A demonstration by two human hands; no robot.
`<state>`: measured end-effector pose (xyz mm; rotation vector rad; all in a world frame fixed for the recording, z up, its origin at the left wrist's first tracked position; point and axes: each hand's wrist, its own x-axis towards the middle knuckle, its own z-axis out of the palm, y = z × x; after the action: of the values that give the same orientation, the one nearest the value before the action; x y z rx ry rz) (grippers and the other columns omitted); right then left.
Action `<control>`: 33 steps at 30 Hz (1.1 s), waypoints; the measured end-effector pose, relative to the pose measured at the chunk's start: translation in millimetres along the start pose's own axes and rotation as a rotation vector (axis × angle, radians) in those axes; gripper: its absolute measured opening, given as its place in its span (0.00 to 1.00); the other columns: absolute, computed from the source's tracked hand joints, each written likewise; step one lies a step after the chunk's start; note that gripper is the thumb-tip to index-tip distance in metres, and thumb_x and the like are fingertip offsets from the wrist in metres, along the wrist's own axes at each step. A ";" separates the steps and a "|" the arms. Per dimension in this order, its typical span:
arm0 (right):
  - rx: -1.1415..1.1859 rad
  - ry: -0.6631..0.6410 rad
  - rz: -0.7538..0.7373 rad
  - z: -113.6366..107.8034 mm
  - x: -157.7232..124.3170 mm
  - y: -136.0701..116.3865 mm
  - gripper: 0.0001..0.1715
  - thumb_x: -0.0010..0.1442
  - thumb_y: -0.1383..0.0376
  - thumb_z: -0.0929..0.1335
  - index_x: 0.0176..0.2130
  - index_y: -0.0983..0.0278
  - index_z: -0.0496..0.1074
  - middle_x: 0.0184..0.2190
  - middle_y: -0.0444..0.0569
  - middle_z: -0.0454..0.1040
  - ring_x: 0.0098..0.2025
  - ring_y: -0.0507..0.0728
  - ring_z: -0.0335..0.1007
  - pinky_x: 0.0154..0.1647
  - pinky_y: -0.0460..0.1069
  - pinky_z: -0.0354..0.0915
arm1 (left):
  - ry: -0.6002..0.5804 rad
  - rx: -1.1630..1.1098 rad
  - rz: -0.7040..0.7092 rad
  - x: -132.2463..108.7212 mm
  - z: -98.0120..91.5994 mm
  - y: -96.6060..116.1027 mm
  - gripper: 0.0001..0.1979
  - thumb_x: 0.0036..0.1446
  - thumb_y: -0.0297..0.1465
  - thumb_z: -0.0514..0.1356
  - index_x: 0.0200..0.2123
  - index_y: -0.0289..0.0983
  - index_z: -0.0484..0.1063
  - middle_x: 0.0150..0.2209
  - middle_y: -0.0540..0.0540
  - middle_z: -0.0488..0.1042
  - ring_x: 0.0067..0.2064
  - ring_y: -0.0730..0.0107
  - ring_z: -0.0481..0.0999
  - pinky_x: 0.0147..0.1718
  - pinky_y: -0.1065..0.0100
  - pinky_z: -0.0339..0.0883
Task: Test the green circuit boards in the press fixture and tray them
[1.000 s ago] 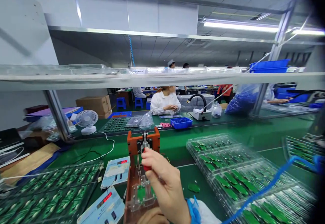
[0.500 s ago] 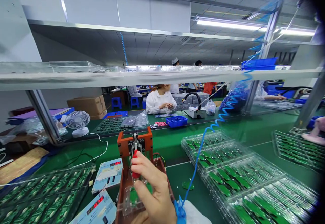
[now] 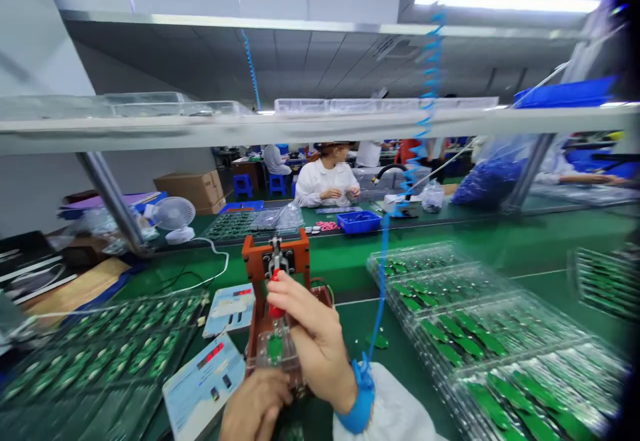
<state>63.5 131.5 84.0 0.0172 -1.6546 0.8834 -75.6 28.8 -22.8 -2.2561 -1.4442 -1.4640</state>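
My right hand [image 3: 320, 344] is at the red handle [image 3: 275, 297] of a toggle clamp on an orange press fixture [image 3: 303, 254]. Its fingers are pressed together against the handle, and the thumb is hidden. Below the handle, a small green circuit board [image 3: 275, 347] shows under a clear plate in the fixture. My left hand [image 3: 257, 401] is curled at the fixture's front edge, just below that plate. Whatever its fingers hold, if anything, is hidden. A blue wrist strap [image 3: 359, 394] with a coiled cord circles my right wrist.
Left of the fixture are two blue-white display boxes [image 3: 205, 387] and a tray of circuit boards [image 3: 95, 354]. Clear trays [image 3: 450, 307] of green boards lie to the right. A loose green board [image 3: 377, 339] lies between. A co-worker [image 3: 327, 177] sits across the bench beyond a blue bin [image 3: 359, 222].
My left hand has come further into view at the fixture's front. My right hand stays at the red handle, but its thumb no longer shows. The camera view has shifted.
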 end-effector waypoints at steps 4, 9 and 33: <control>-0.024 -0.037 0.025 -1.5 -6.0 7.5 0.36 0.63 0.80 0.59 0.61 0.53 0.73 0.62 0.42 0.72 0.68 0.58 0.63 0.71 0.60 0.62 | 0.165 0.182 -0.117 20.1 -38.8 -19.9 0.13 0.73 0.31 0.51 0.39 0.38 0.73 0.38 0.46 0.78 0.43 0.66 0.78 0.45 0.66 0.73; -0.024 -0.039 0.014 -0.1 -10.7 10.6 0.37 0.65 0.80 0.60 0.63 0.49 0.70 0.64 0.41 0.69 0.69 0.59 0.61 0.71 0.60 0.63 | -0.306 0.450 -0.509 53.0 -85.1 -70.5 0.18 0.65 0.38 0.60 0.57 0.40 0.74 0.66 0.38 0.65 0.69 0.49 0.59 0.67 0.49 0.55; -0.054 -0.037 0.013 0.2 -10.3 10.3 0.34 0.66 0.79 0.61 0.62 0.50 0.71 0.63 0.41 0.70 0.68 0.60 0.63 0.70 0.62 0.63 | -1.195 0.592 -0.800 59.1 -113.5 -102.5 0.65 0.44 0.59 0.68 0.75 0.40 0.39 0.75 0.36 0.27 0.74 0.36 0.25 0.70 0.40 0.35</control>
<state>61.6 134.1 69.8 -0.0144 -1.7139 0.8529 -221.4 65.0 42.8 -2.1754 -2.7289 0.6028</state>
